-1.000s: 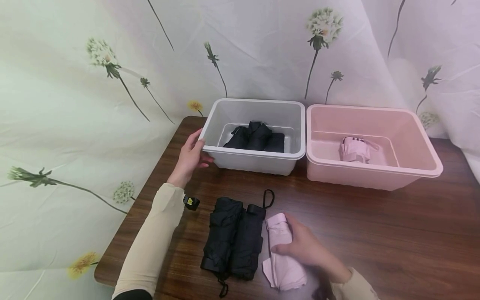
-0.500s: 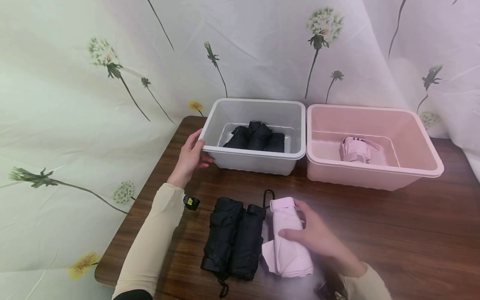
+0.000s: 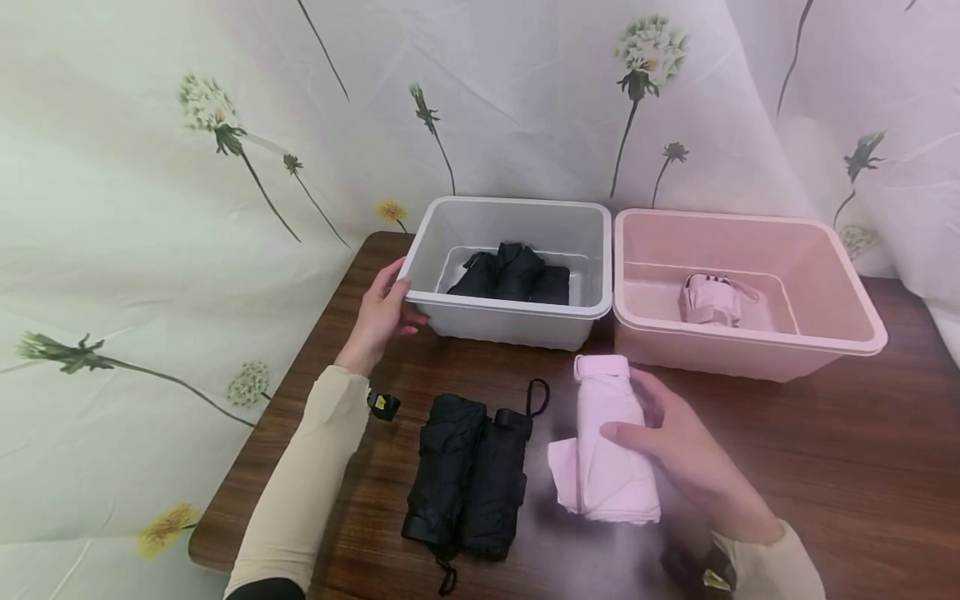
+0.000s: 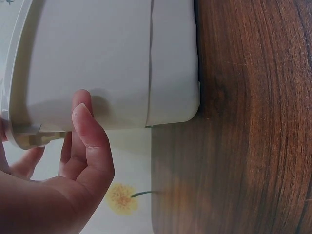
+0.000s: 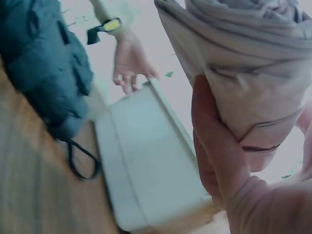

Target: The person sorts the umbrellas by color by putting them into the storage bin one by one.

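My right hand (image 3: 693, 450) holds a pale pink folding umbrella (image 3: 611, 454) near the right front of the table, with the thumb across its front. Seen from the right wrist, the pink umbrella (image 5: 258, 73) fills the upper right, its folded cloth ends toward the camera. My left hand (image 3: 377, 321) grips the left front corner of the grey bin (image 3: 510, 325), thumb on the rim. In the left wrist view, fingers (image 4: 90, 131) curl under that rim against the bin's wall. Two black folding umbrellas (image 3: 444, 467) lie side by side left of the pink one.
Inside the grey bin lie several black umbrellas (image 3: 517, 275). A pink bin (image 3: 720, 354) stands right beside it, holding another pink umbrella (image 3: 711, 300). Behind both bins hangs a flower-printed cloth (image 3: 525, 100). The wooden table (image 3: 862, 467) ends at the left.
My right hand has lifted the pink umbrella off the table and carried it forward and to the right, away from the black ones. The left hand has stayed on the grey bin.
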Demonstrator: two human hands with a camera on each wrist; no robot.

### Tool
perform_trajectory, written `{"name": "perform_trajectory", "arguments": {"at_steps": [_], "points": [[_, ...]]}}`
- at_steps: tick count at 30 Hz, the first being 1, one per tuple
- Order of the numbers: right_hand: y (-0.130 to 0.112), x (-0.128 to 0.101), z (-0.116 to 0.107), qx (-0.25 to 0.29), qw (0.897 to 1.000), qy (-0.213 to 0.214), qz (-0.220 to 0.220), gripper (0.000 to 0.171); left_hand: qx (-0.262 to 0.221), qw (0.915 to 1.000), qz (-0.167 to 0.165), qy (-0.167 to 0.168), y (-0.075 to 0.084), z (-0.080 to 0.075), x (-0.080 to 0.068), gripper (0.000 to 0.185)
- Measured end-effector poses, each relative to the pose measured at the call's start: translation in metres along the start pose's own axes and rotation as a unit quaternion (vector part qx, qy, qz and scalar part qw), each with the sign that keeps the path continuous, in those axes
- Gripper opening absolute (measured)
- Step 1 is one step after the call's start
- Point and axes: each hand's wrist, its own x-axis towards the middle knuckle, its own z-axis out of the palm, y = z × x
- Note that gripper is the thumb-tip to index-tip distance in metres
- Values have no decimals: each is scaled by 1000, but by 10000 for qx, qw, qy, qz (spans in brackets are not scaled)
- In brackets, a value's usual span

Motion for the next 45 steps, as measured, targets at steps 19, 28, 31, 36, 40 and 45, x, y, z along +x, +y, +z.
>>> {"name": "perform_trajectory", "arguments": {"at_steps": [19, 28, 31, 36, 40, 45], "points": [[-57, -11, -63, 1069, 9927, 166, -532, 69, -24, 10000, 84, 38, -21, -3, 19, 41], [-71, -10, -90, 2286, 9660, -326, -1167, 57, 17, 9999, 73, 76, -20, -4, 18, 40], [-74, -7, -95, 2615, 9517, -714, -1441, 54, 21, 10000, 65, 67, -20, -4, 17, 41], [-80, 1, -106, 3172, 9211, -1421, -1754, 52, -52, 10000, 47, 36, -20, -4, 17, 41], [-85, 11, -115, 3513, 8996, -1709, -1952, 56, -85, 9999, 51, 19, -21, -5, 17, 41], [-90, 20, -122, 3750, 8933, -1406, -2040, 54, -35, 9999, 105, 60, -22, -5, 16, 41]]}}
